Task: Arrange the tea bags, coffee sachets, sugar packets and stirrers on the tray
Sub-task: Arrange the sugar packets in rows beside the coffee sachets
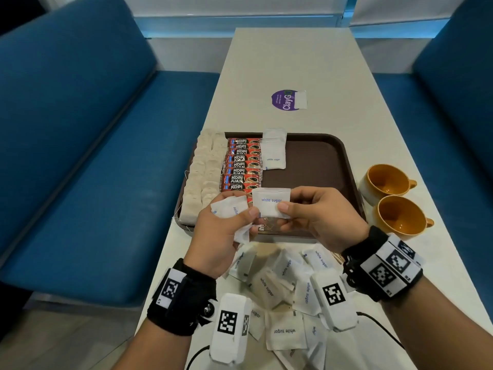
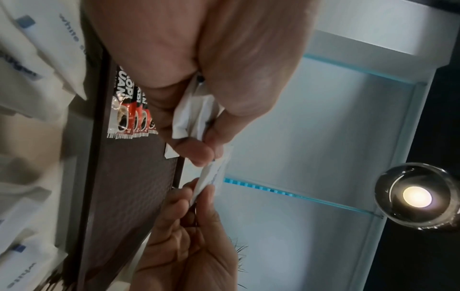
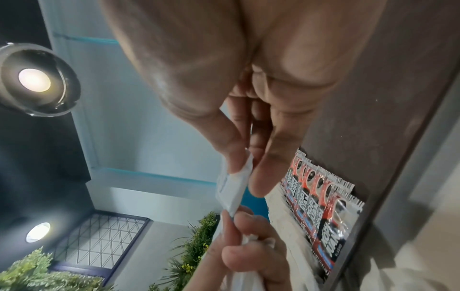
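Note:
A brown tray (image 1: 317, 158) holds two columns of tea bags (image 1: 202, 172), a row of red coffee sachets (image 1: 242, 166) and a short stack of white sugar packets (image 1: 274, 153). Above the tray's near edge both hands meet. My left hand (image 1: 226, 222) grips a bunch of sugar packets (image 1: 229, 209) and its thumb touches one flat packet (image 1: 270, 202). My right hand (image 1: 301, 209) pinches that packet (image 3: 232, 189) by its right edge. In the left wrist view the packet (image 2: 211, 177) shows edge-on between both hands. Loose sugar packets (image 1: 282, 279) lie on the table (image 1: 293, 62) near me.
Two orange cups (image 1: 384, 182) (image 1: 400, 214) stand right of the tray. A purple round sticker (image 1: 286, 100) with a white packet on it lies farther up the table. Blue benches (image 1: 80, 156) flank the table on both sides.

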### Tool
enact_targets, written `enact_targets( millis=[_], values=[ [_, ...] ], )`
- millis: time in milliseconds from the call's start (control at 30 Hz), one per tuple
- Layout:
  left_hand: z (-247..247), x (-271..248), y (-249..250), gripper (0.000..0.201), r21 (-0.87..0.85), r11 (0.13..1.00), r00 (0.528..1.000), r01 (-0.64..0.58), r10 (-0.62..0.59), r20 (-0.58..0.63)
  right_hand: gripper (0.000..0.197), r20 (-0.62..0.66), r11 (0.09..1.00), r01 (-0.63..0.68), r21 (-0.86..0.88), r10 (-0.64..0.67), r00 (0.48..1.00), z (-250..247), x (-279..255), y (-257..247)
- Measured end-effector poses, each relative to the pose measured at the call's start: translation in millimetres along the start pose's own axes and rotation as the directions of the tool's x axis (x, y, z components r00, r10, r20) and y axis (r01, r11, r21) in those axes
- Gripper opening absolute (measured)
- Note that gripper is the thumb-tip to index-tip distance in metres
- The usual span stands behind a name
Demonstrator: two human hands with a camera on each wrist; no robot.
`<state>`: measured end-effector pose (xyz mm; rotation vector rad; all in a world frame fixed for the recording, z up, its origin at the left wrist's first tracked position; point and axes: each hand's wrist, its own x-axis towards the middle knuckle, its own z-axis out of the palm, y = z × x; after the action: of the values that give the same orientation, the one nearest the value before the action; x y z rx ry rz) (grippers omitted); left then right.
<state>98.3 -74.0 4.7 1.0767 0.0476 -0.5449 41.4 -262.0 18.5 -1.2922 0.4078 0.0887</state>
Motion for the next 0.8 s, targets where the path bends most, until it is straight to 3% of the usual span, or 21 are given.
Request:
enact_targets(
  millis=[167, 300, 400, 567, 800],
  values=[
    [-5, 7, 0, 0.050, -0.071, 0.996, 0.997, 0.062, -0.064, -0.035, 0.014, -0.062, 0.999, 0.028, -0.039, -0.031, 0.998, -4, 23, -7],
    [-15, 12, 0, 0.054, -0.118, 0.983, 0.990, 0.138, -0.141, -0.017, 0.007, -0.182, 0.992, 0.049, -0.114, -0.070, 0.981, -15, 55, -13],
    [-19, 15, 1, 0.056, -0.122, 0.977, 0.985, 0.172, -0.170, 0.031, 0.007, -0.262, 0.968, 0.007, -0.252, -0.075, 0.962, -24, 86, -11],
    [-22, 21, -2, 0.047, -0.083, 0.972, 0.975, 0.221, -0.218, 0.043, 0.016, -0.329, 0.846, -0.116, -0.520, -0.073, 0.942, -34, 139, -5],
    [-28, 24, -3, 0.031, -0.079, 0.971, 0.974, 0.226, -0.226, 0.011, 0.014, -0.386, 0.795, -0.206, -0.570, -0.038, 0.922, -42, 171, 0]
  ],
)
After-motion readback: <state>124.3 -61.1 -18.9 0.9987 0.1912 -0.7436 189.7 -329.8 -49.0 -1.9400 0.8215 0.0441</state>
